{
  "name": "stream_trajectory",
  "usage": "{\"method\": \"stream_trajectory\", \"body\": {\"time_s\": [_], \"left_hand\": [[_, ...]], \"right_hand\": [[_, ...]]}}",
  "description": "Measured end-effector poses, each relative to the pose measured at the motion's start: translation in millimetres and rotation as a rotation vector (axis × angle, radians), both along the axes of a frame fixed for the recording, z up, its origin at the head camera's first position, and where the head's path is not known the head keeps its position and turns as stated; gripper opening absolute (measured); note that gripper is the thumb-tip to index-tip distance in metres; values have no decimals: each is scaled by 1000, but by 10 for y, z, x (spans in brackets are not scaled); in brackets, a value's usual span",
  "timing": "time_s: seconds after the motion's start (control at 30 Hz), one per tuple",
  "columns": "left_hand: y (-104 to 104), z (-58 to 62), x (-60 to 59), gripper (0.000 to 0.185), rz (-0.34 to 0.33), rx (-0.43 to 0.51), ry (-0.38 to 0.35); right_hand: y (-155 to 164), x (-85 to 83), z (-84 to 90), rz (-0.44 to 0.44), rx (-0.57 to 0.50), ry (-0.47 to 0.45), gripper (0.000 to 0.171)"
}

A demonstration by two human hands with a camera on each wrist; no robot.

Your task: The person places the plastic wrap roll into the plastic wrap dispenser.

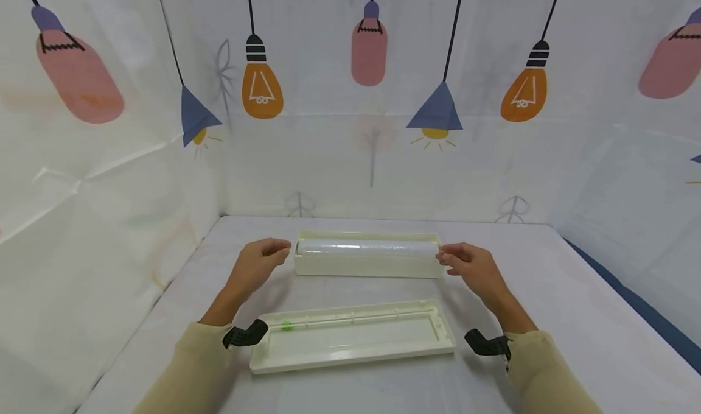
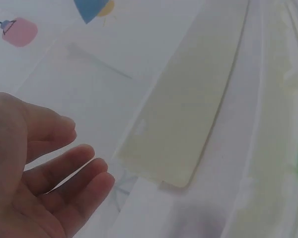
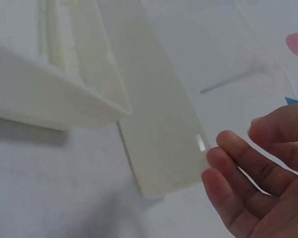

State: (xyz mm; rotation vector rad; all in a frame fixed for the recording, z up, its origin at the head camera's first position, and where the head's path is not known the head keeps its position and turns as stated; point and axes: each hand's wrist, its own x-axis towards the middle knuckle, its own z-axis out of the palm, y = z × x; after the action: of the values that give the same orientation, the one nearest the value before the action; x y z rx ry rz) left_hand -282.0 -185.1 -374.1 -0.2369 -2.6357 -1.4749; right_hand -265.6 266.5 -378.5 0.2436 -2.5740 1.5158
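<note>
A long cream box point(image 1: 367, 266) stands on the table with a roll of clear plastic wrap point(image 1: 367, 248) lying along inside it. My left hand point(image 1: 263, 257) is just off the box's left end, fingers loosely bent and holding nothing. In the left wrist view that hand point(image 2: 54, 168) shows a gap between thumb and fingers, beside the box's front wall point(image 2: 184, 109). At the right end, the fingertips of my right hand point(image 1: 472, 268) are right at the box's corner. The right wrist view shows this hand point(image 3: 258, 183) with relaxed fingers around nothing.
Nearer to me lies the long cream lid point(image 1: 356, 338), inner side up and slightly askew, with a small green cutter slide point(image 1: 286, 326) on its rail. White sheets printed with lamps point(image 1: 263, 91) rise behind and at both sides of the table point(image 1: 547, 292).
</note>
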Motion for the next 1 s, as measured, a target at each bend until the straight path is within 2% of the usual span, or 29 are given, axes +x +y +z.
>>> {"method": "stream_trajectory", "body": {"time_s": [0.23, 0.43, 0.57, 0.63, 0.77, 1.0], "left_hand": [[-104, -45, 121, 35, 11, -7, -29], [-160, -125, 174, 34, -30, 15, -49], [-189, -172, 210, 35, -61, 17, -68], [-202, -192, 228, 36, -73, 38, -90], [-222, -227, 245, 39, -90, 63, -150], [-329, -301, 238, 44, -135, 1, -274]], "right_hand": [[7, 113, -126, 81, 9, -40, 39], [30, 170, -148, 147, 21, -108, 42], [65, 200, -171, 224, 39, -162, 45], [86, 217, -187, 266, 58, -176, 46], [117, 253, -219, 296, 90, -201, 47], [129, 327, -243, 327, 105, -246, 50]]}}
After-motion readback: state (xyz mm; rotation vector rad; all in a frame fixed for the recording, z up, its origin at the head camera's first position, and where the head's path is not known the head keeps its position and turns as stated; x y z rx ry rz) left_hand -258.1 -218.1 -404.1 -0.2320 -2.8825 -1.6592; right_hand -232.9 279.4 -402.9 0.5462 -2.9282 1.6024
